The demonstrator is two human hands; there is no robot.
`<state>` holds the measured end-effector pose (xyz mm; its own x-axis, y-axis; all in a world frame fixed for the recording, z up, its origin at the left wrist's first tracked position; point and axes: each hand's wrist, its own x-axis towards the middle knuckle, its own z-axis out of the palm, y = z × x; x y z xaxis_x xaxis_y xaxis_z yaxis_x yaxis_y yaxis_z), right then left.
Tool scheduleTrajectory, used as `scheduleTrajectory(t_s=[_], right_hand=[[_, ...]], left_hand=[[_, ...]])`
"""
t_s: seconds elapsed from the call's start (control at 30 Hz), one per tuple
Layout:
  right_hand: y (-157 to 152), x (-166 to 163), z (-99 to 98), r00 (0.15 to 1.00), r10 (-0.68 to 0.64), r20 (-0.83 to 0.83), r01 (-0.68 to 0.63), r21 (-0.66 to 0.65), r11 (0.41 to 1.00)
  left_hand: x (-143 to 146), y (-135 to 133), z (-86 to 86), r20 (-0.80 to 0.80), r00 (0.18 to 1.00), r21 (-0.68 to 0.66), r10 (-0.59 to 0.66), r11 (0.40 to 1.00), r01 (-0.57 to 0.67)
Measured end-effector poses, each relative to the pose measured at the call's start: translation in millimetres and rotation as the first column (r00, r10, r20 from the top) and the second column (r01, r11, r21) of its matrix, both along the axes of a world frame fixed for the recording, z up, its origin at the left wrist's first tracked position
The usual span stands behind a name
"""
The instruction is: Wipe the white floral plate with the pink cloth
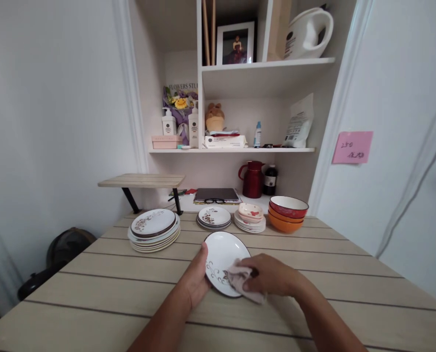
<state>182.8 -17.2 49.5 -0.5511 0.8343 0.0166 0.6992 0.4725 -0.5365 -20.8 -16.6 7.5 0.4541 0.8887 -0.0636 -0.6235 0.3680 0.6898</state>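
A white plate with a dark rim and brown floral print is tilted up toward me over the table. My left hand grips its left edge, thumb on the rim and the other fingers hidden behind. In my right hand is a bunched pale pink cloth, pressed against the lower right of the plate's face. Just beyond the plate lies a short stack of similar small plates. To the left rises a taller stack of larger plates, the top ones patterned.
Small pink-patterned dishes sit on white saucers; stacked red and orange bowls stand beside them. A red thermos jug, dark bottle and laptop are behind. A raised wooden stand occupies the back left.
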Motion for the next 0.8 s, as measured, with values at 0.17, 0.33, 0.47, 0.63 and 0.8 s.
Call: scheduleTrajectory(t_s=[0.17,0.33,0.47,0.63,0.8], right_hand=[[-11.5,-34.0,-4.9,0.979,0.146,-0.141,-0.148,-0.002,0.989],[4.9,-62.7,-14.0,0.976,-0.163,-0.147,0.194,0.236,0.952],[21.2,-58.6,-12.0,0.902,-0.426,-0.073,0.424,0.339,0.840],[22.7,-26.9,-2.0,0.789,-0.579,0.204,0.507,0.317,0.802],[7.7,8.4,5.0,0.888,-0.315,0.335,0.316,0.052,0.947]], left_hand=[[-1.0,0.3,-0.2,-0.001,1.000,0.002,-0.016,1.000,0.016],[-1.6,3.0,-1.5,0.023,0.999,0.020,-0.025,0.999,0.025],[-2.3,4.6,-4.1,0.025,0.999,0.046,-0.037,0.998,0.036],[-3.9,4.6,-6.7,0.004,1.000,0.055,-0.026,0.998,0.025],[-3.3,4.2,-5.5,-0.007,1.000,0.040,0.006,0.999,-0.006]])
